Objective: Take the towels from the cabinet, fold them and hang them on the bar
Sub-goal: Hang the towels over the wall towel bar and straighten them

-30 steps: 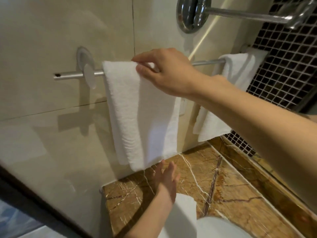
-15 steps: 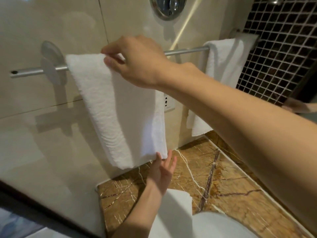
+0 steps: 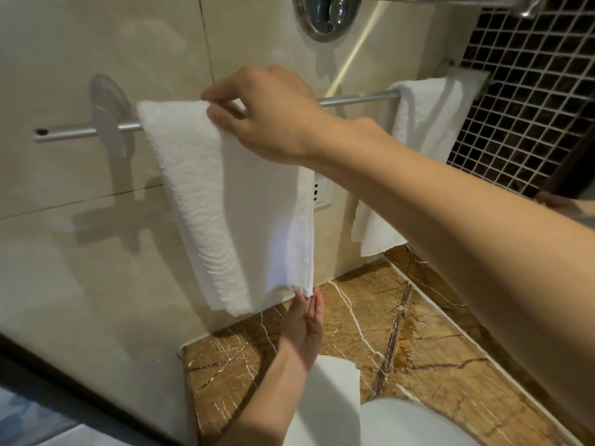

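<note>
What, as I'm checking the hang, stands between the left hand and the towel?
Nothing visible does. The left hand meets the towel at its bottom corner with straight fingers; the right hand pinches its top on the bar.

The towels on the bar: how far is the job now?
Done: the far towel hangs folded on the bar. In hand: the near towel is draped over the bar; the right hand pinches its top edge, the left hand touches its bottom corner with straight fingers. Left: squaring it and letting go. The cabinet is out of view.
</note>
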